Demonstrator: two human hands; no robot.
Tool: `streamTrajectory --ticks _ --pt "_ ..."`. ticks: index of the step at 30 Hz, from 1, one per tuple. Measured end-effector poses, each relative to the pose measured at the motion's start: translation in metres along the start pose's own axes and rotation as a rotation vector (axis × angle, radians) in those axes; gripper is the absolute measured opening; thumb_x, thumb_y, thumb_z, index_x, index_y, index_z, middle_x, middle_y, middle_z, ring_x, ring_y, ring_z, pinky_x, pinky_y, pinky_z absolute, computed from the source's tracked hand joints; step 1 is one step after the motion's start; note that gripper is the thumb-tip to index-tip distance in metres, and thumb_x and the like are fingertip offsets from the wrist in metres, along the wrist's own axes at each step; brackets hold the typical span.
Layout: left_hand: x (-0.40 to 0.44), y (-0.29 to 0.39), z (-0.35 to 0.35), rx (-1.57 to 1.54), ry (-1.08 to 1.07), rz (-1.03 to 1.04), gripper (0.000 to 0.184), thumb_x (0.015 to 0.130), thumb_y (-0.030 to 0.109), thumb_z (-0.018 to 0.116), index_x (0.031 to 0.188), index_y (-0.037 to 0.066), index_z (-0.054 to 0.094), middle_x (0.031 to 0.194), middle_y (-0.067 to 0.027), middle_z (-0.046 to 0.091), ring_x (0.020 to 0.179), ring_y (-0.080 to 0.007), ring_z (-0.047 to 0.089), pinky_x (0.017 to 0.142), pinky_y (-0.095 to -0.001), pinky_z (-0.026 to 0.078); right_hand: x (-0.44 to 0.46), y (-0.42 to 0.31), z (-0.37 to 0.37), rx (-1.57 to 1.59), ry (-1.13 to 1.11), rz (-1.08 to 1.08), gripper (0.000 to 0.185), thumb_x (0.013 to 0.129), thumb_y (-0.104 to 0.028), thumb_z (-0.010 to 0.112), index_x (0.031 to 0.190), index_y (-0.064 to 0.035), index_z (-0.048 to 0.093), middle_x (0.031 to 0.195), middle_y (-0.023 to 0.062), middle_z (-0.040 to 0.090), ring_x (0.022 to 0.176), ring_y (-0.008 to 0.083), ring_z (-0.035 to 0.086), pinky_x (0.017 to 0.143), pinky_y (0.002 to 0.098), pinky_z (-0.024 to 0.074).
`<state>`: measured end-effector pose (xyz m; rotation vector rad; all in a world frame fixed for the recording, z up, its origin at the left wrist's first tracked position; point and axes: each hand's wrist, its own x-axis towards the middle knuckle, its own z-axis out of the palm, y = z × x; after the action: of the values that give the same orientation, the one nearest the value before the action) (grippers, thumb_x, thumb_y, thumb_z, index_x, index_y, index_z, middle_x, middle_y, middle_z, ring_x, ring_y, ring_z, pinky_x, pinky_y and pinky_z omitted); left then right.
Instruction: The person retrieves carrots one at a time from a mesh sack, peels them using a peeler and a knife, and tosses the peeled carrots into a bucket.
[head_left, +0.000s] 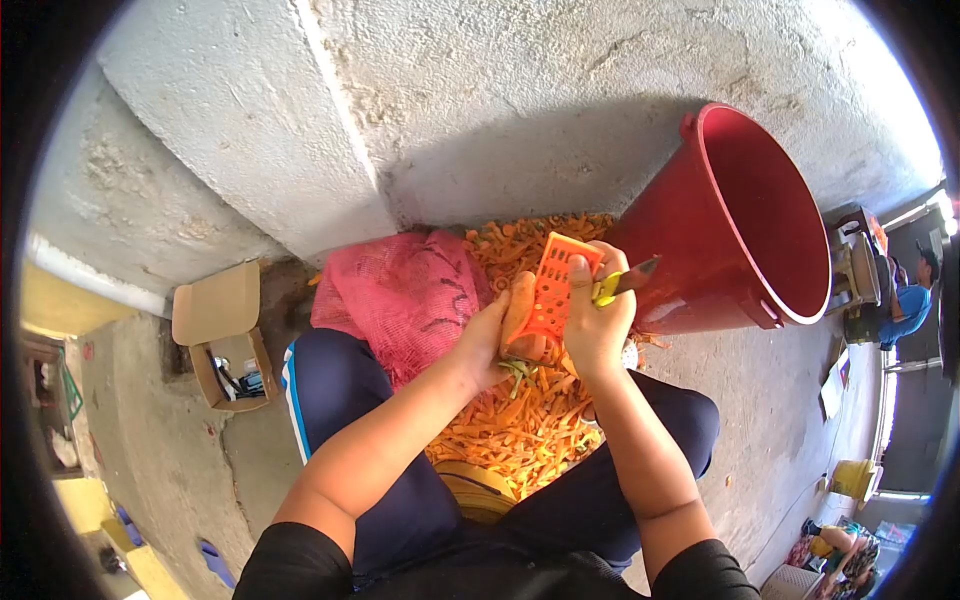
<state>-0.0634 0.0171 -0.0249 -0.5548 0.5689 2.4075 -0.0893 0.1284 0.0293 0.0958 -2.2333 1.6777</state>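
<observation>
My left hand (487,345) is closed around a thick carrot (518,306), its leafy green stub pointing down toward me. Against the carrot's right side sits an orange plastic peeler (553,292) with rows of holes, gripped by my right hand (600,330). The same hand also keeps a small knife (607,289) by its yellow handle, the dark blade sticking out to the right. Beneath both hands a heap of orange peelings (525,435) spreads between my legs. Part of the peeler is hidden behind my fingers.
A pink mesh sack (395,290) lies left of the heap. To the right, a large red bucket (680,235) leans tilted near the rough wall (500,90). An open cardboard box (232,370) stands at left. Other people (908,310) are at the far right.
</observation>
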Motion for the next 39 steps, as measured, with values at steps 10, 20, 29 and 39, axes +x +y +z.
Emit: streamTrajectory --ticks 10,20,29,39 --pt "0.003 0.006 -0.03 0.111 -0.542 -0.05 0.042 0.092 0.036 0.025 0.11 0.006 0.048 0.095 -0.0075 0.057 0.084 -0.0154 0.057 0.071 -0.0284 0.047 0.011 0.009 0.003 -0.141 0.047 -0.01 0.015 0.083 -0.015 0.053 0.088 -0.0003 0.05 0.068 0.0114 0.055 0.062 0.0133 0.049 0.059 0.0276 0.0421" --pt "-0.03 -0.006 0.0 0.345 -0.007 -0.112 0.043 0.086 0.042 0.04 0.1 0.002 0.049 0.082 -0.0111 0.059 0.069 -0.0216 0.059 0.064 -0.0321 0.051 0.062 0.044 -0.042 -0.041 0.345 0.035 0.014 0.086 -0.017 0.049 0.085 -0.0026 0.051 0.061 -0.0024 0.045 0.054 0.0044 0.04 0.049 0.0187 0.0335" --pt "-0.007 0.011 -0.003 0.085 0.268 0.01 0.041 0.087 0.042 0.037 0.105 0.007 0.048 0.088 -0.0103 0.058 0.071 -0.0205 0.058 0.061 -0.0322 0.049 0.027 -0.005 -0.032 -0.306 0.255 -0.56 0.018 0.084 -0.019 0.052 0.091 -0.002 0.049 0.074 0.0055 0.054 0.064 0.013 0.052 0.061 0.0257 0.0444" --pt "0.006 0.013 -0.021 0.057 0.086 0.029 0.04 0.088 0.041 0.035 0.104 0.007 0.047 0.09 -0.0107 0.058 0.074 -0.0233 0.058 0.061 -0.0354 0.049 0.018 -0.008 -0.015 0.086 0.011 -0.04 0.02 0.085 -0.02 0.052 0.092 -0.0018 0.049 0.081 0.0028 0.049 0.075 0.0096 0.044 0.068 0.0235 0.0375"
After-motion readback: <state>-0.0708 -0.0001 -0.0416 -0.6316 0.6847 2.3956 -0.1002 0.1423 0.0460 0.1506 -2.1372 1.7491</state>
